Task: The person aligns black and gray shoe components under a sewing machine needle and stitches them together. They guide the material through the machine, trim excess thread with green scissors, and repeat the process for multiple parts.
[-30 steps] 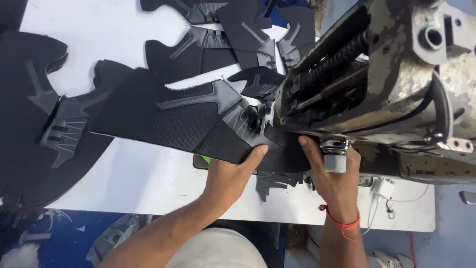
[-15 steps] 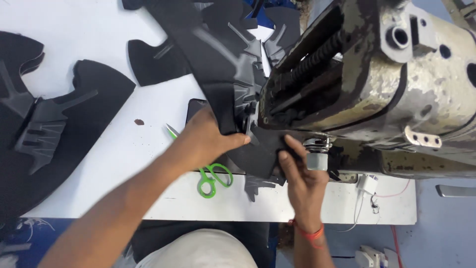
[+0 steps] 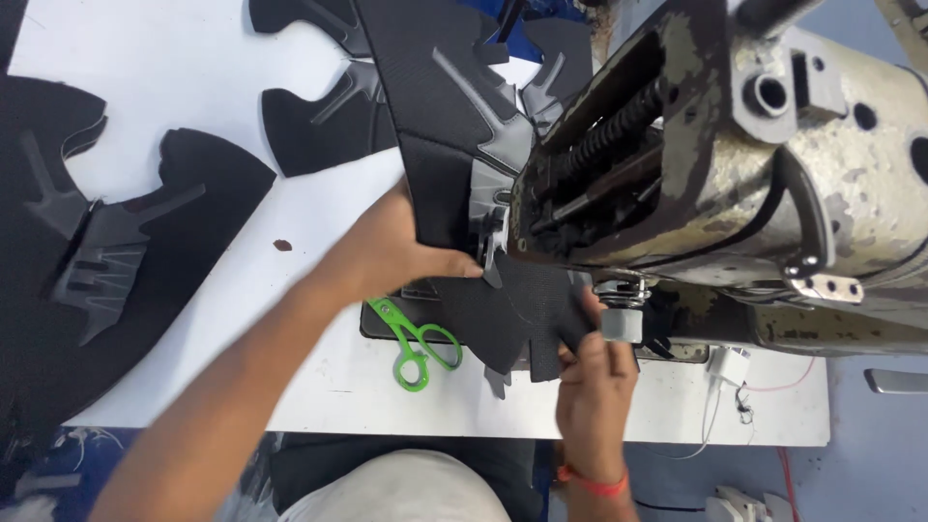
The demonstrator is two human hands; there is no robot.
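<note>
A black fabric shoe-upper piece with grey overlays runs from the table's far side down under the head of a worn industrial sewing machine. My left hand presses on this piece just left of the needle area, fingers pinching its edge. My right hand, with a red band at the wrist, grips the near end of the piece below the presser foot. The needle itself is hidden behind the machine head.
Green-handled scissors lie on the white table near its front edge. More black cut pieces lie at the left and at the back. A white cable and plug hang at the right.
The black piece has swung from lying leftward to pointing away from me. My left hand moved up along it, uncovering the scissors. My right hand stayed by the presser foot.
</note>
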